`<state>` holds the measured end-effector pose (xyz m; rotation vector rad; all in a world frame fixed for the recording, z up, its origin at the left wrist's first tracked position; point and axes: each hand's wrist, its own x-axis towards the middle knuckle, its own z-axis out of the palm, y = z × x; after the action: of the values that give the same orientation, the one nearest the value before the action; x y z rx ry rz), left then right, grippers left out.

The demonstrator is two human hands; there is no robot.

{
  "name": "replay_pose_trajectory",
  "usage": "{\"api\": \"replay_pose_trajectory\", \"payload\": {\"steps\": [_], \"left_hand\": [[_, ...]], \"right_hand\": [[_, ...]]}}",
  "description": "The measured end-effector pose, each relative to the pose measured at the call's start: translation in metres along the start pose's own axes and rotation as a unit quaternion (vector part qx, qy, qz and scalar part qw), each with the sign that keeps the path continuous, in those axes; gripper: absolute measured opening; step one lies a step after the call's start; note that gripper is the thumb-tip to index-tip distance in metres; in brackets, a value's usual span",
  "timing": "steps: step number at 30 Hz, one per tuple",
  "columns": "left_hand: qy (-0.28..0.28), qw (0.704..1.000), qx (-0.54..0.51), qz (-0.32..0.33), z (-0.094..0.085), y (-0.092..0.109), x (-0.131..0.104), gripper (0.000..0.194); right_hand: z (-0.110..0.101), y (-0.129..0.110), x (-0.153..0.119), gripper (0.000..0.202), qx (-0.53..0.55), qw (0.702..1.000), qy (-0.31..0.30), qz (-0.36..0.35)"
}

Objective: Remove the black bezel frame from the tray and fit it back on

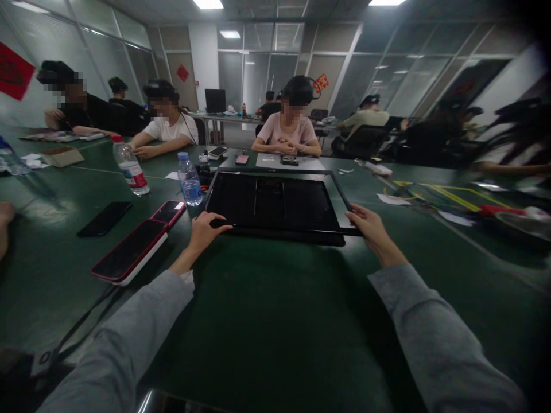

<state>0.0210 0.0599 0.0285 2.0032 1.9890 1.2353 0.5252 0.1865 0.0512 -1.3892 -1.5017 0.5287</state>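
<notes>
In the head view, my left hand point(204, 234) grips the near left corner of a thin black rectangular frame point(341, 193), which looks like a monitor bezel. My right hand point(373, 232) pinches the same frame at its near right corner. Through its opening shows a black panel point(305, 201), like a monitor's back cover, with a raised part in its middle. The panel lies on the green table point(275, 321), and its near edge shows just below the frame's front bar. Whether frame and panel touch cannot be made out.
Left of my hands stand a blue-capped bottle point(190, 180) and a red-capped bottle point(131, 169). A black phone point(105, 219) and a red-edged device point(133, 249) lie nearer. Opposite sits a person in pink point(287, 123). Cables and yellow strips point(451, 194) lie at right.
</notes>
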Motion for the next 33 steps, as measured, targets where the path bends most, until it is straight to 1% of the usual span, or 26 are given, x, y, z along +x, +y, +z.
{"api": "replay_pose_trajectory", "payload": {"steps": [3, 4, 7, 9, 12, 17, 19, 21, 24, 26, 28, 31, 33], "left_hand": [[-0.025, 1.0, 0.002, 0.002, 0.001, -0.002, 0.002, 0.027], [-0.039, 0.999, 0.003, 0.007, 0.001, -0.002, 0.002, 0.025], [-0.081, 0.996, 0.014, 0.023, 0.002, -0.003, 0.003, 0.022], [-0.095, 0.995, 0.025, 0.031, 0.003, -0.003, 0.004, 0.021], [-0.103, 0.994, 0.026, 0.039, 0.004, -0.005, 0.005, 0.022], [-0.105, 0.993, 0.0, 0.044, 0.005, -0.01, 0.006, 0.024], [-0.095, 0.995, -0.013, 0.039, 0.006, -0.012, 0.007, 0.024], [-0.065, 0.997, -0.019, 0.022, 0.007, -0.015, 0.008, 0.024], [0.024, 1.0, -0.015, -0.008, 0.01, -0.02, 0.009, 0.018], [0.075, 0.996, -0.021, -0.04, 0.012, -0.025, 0.01, 0.035], [0.082, 0.992, -0.043, -0.089, 0.014, -0.031, 0.011, 0.049], [0.064, 0.984, -0.085, -0.139, 0.016, -0.038, 0.014, 0.055], [0.075, 0.979, -0.1, -0.159, 0.017, -0.042, 0.016, 0.059]], "right_hand": [[0.016, 0.011, -0.006, 0.053, -0.046, 0.999, 0.017, 0.01], [0.021, 0.014, -0.009, 0.053, -0.073, 0.997, 0.032, 0.004], [0.031, 0.021, -0.021, 0.049, -0.149, 0.985, 0.082, -0.035], [0.035, 0.027, -0.026, 0.048, -0.184, 0.977, 0.094, -0.057], [0.039, 0.036, -0.027, 0.047, -0.208, 0.973, 0.086, -0.055], [0.041, 0.044, -0.021, 0.049, -0.171, 0.983, 0.053, -0.038], [0.041, 0.044, -0.019, 0.051, -0.162, 0.985, 0.053, -0.037], [0.041, 0.044, -0.019, 0.054, -0.159, 0.986, 0.05, -0.03], [0.042, 0.044, -0.018, 0.057, -0.154, 0.987, 0.045, -0.016], [0.043, 0.046, -0.017, 0.057, -0.142, 0.989, 0.045, -0.014], [0.044, 0.049, -0.015, 0.058, -0.128, 0.991, 0.045, -0.018], [0.046, 0.056, -0.012, 0.059, -0.114, 0.992, 0.039, -0.026], [0.047, 0.06, -0.01, 0.06, -0.113, 0.993, 0.036, -0.028]]}}
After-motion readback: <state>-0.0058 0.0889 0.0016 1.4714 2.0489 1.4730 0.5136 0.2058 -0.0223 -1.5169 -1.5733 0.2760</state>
